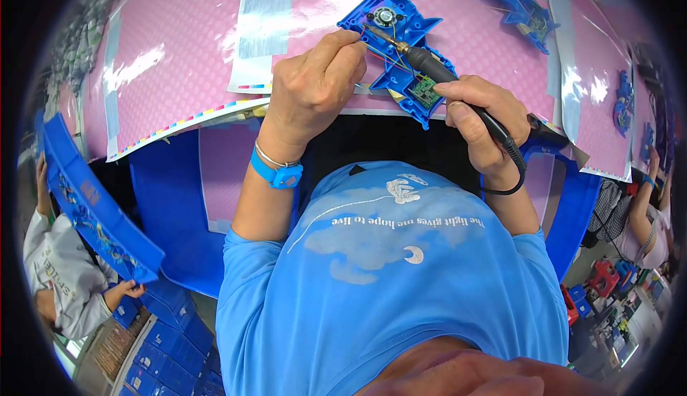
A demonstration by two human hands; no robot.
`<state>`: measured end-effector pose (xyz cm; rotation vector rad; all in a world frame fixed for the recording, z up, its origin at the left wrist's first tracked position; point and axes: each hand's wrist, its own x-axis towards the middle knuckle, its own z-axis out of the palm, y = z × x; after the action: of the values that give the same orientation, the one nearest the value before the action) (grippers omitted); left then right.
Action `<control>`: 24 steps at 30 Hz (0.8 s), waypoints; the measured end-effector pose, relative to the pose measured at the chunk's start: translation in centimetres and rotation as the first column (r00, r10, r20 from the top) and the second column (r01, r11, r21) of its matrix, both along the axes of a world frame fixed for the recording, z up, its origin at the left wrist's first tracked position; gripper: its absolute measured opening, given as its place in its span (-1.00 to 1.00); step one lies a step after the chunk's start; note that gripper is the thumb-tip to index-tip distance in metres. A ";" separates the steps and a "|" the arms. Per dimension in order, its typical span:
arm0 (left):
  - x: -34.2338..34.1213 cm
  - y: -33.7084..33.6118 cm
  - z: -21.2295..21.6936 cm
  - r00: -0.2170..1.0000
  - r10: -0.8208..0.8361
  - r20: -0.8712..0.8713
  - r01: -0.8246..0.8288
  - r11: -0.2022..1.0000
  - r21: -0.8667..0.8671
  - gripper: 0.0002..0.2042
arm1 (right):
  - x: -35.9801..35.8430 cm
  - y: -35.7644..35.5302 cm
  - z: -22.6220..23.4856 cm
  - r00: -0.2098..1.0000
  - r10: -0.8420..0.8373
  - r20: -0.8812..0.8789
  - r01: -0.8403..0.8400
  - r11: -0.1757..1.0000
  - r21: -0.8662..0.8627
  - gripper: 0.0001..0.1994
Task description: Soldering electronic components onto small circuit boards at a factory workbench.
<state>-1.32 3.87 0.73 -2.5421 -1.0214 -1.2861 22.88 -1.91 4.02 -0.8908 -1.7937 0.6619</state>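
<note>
A blue plastic housing half (411,32) lies on the pink table covering in front of me, with a round speaker (385,16), thin wires and a green circuit board (424,91) in it. My right hand (486,113) grips a soldering iron (429,63) by its black handle. The iron's metal tip points up and left, at the housing's edge below the speaker. Close to that tip, the fingers of my left hand (318,81) are pinched together at the housing's left edge. What they pinch is too small and too covered to name. A blue strap circles my left wrist.
Another blue housing (519,9) with wires lies at the far right, and a further one (624,102) beyond it. At left, a person's hands hold a long blue tray (93,203) with parts. Blue bins (168,353) stand below. Another person's arm (642,206) shows at right.
</note>
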 end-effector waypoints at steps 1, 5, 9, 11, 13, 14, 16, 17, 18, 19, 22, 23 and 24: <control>0.0 0.1 -0.1 1.000 0.000 0.001 0.000 1.000 -0.004 -0.86 | -0.1 0.1 -0.1 1.000 -0.003 0.000 0.003 1.000 -0.004 -0.77; 0.7 -0.2 0.2 1.000 0.011 0.001 -0.011 1.000 -0.023 -0.85 | 0.7 0.0 0.5 1.000 0.003 -0.023 -0.004 0.999 -0.044 -0.77; 1.0 -0.3 0.6 0.999 0.030 -0.013 -0.031 0.997 -0.070 -0.81 | 1.0 0.2 0.7 0.999 0.000 -0.037 -0.002 0.998 -0.065 -0.77; 0.9 -0.3 0.6 0.999 0.036 -0.014 -0.037 0.994 -0.102 -0.82 | 1.0 0.3 0.6 0.999 0.002 -0.037 -0.004 0.998 -0.070 -0.77; 0.9 -0.2 0.3 0.999 0.033 -0.008 -0.034 0.996 -0.082 -0.84 | 1.0 0.3 0.5 1.000 0.009 -0.021 -0.010 0.998 -0.065 -0.77; 0.9 -0.1 0.2 1.000 0.029 -0.001 -0.029 0.998 -0.061 -0.86 | 1.0 0.3 0.5 1.000 0.009 -0.020 -0.010 0.998 -0.065 -0.77; 0.9 -0.1 0.2 1.000 0.027 -0.001 -0.027 0.997 -0.066 -0.86 | 1.0 0.2 0.6 1.000 0.006 -0.024 -0.008 0.996 -0.087 -0.76; 0.8 -0.1 0.1 1.000 0.026 -0.003 -0.026 0.997 -0.070 -0.85 | 1.0 0.2 0.6 1.000 0.007 -0.024 -0.009 0.996 -0.086 -0.76; 0.8 -0.2 0.1 1.000 0.026 -0.004 -0.027 0.997 -0.069 -0.85 | 0.9 0.1 0.7 1.000 -0.002 -0.027 0.000 0.996 -0.085 -0.76; 0.8 -0.2 0.1 1.000 0.030 -0.005 -0.031 0.997 -0.068 -0.85 | 0.9 0.1 0.7 1.000 -0.011 -0.029 0.008 0.996 -0.083 -0.76; 0.7 -0.2 0.1 1.000 0.030 -0.008 -0.030 0.997 -0.068 -0.85 | 1.0 0.1 0.7 1.000 -0.012 -0.024 0.011 0.999 -0.049 -0.76; 0.7 -0.2 0.2 1.000 0.026 -0.012 -0.027 0.997 -0.071 -0.84 | 0.9 0.1 0.8 1.000 -0.012 -0.024 0.011 0.999 -0.048 -0.76; 0.7 -0.2 0.2 1.000 0.026 -0.012 -0.027 0.997 -0.071 -0.84 | 0.9 0.1 0.8 1.000 -0.014 -0.021 0.013 0.999 -0.050 -0.76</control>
<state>-0.64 3.65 0.94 -2.5742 -1.1144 -1.2499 23.78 -1.85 4.79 -0.9251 -1.7573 0.7080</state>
